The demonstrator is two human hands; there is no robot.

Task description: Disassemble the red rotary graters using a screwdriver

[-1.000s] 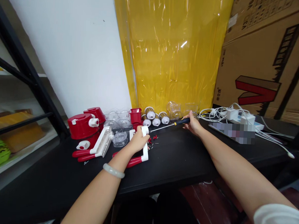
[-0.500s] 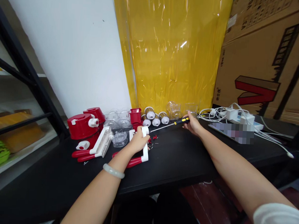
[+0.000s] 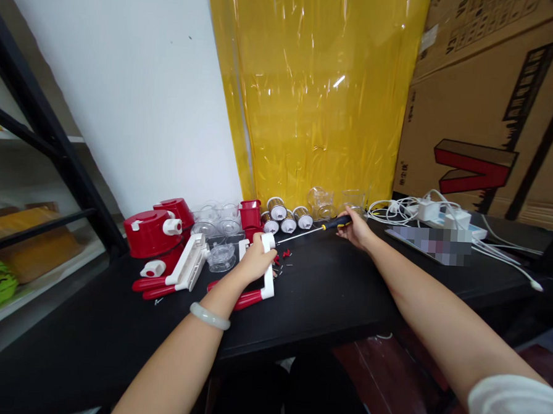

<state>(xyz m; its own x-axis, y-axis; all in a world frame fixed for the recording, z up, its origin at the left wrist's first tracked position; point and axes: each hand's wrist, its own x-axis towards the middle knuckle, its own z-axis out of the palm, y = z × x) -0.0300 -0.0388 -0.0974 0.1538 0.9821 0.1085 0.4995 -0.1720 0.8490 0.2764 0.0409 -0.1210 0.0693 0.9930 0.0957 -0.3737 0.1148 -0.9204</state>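
My left hand (image 3: 256, 260) is closed around a white crank handle (image 3: 269, 284) with a red grip, on the black table. In my right hand (image 3: 355, 231) is a black and yellow screwdriver (image 3: 337, 223), gripped by its handle. Its long shaft points left, with the tip at the round white end of the crank handle; whether it sits on a screw is too small to tell. Small red parts (image 3: 286, 253) and loose screws (image 3: 281, 271) lie just right of my left hand. Another red grip (image 3: 248, 300) shows below my left wrist, partly hidden.
Red housings (image 3: 152, 232) and white frames with red handles (image 3: 192, 261) stand at the left. Clear plastic cups (image 3: 229, 227), a red hopper (image 3: 250, 214) and several drums (image 3: 302, 217) line the back. White cables (image 3: 392, 208) and a tablet (image 3: 409, 240) lie right.
The screwdriver handle has turned in my right hand, its yellow marks now facing differently. My left hand and the crank handle have stayed in place.
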